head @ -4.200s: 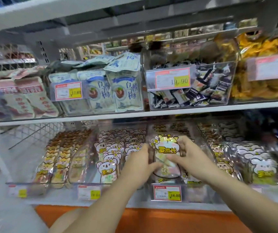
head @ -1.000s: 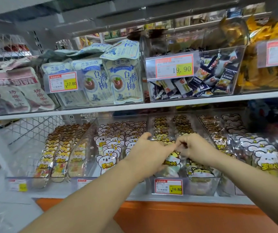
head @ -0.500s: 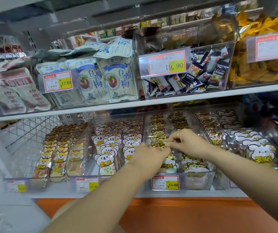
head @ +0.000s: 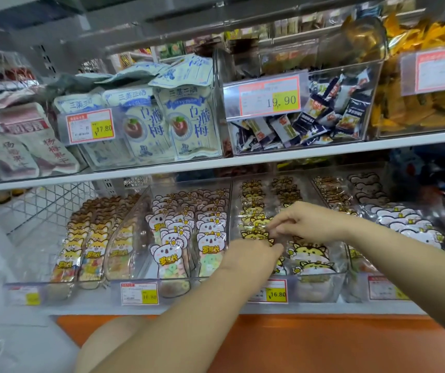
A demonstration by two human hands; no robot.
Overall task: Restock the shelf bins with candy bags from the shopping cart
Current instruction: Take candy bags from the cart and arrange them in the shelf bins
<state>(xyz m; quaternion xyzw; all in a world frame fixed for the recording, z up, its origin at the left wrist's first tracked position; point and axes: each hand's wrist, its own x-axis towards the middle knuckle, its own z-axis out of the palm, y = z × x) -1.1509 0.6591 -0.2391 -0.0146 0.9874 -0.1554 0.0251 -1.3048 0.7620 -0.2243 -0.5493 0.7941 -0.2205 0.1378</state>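
A clear shelf bin point(head: 321, 290) with a 16.80 price tag holds rows of yellow cat-shaped candy bags. Both my hands reach into it. My right hand point(head: 306, 222) pinches the top edge of one yellow cat candy bag point(head: 255, 235) in the left row, with thumb and forefinger closed on it. My left hand point(head: 253, 255) lies just below, seen from its back, with its fingers curled onto the same bag's front. More cat bags point(head: 310, 251) stand in the bin's right row under my right wrist. No shopping cart is in view.
Next to this bin are bins of koala bags point(head: 172, 254), fox bags point(head: 92, 249) and white bear bags point(head: 417, 232). The upper shelf's edge point(head: 242, 160) overhangs close above, carrying plum bags point(head: 186, 122) and small wrapped snacks point(head: 323, 117). An orange panel point(head: 296, 343) runs below.
The cat bag I held upright in front of the bin now stands down in its left row. Both hands have followed it in and stay at its top.
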